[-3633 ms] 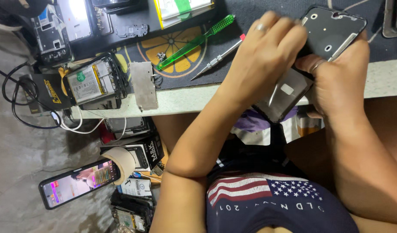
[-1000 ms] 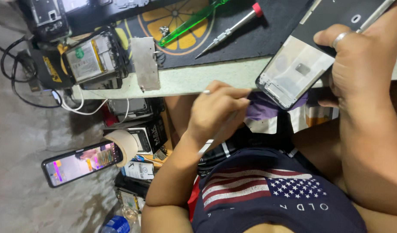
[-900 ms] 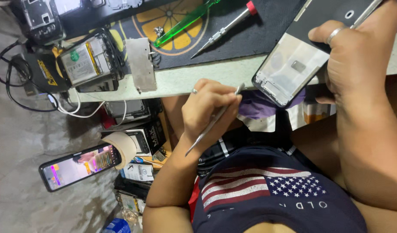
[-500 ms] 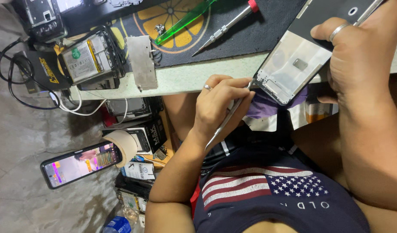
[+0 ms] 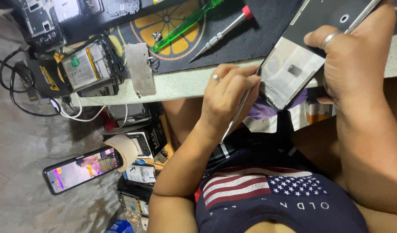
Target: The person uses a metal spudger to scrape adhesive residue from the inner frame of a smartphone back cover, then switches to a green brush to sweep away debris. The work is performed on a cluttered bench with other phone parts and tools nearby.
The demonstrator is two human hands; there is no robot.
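tool hand now up at frame edge | left hand (image 5: pixel 226 97) pinches metal pry tool (image 5: pixel 234 121) | right hand (image 5: pixel 352 60) clasps phone frame (image 5: pixel 293 64) | prying just begun, edge not visibly lifted

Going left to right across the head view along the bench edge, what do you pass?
Opened phone with its battery showing → small metal plate → green-handled screwdriver → red-capped screwdriver → left hand with a thin metal tool → phone frame → right hand gripping it.

Two screwdrivers (image 5: pixel 187 23) (image 5: pixel 222 28), one lit phone (image 5: pixel 82 169).
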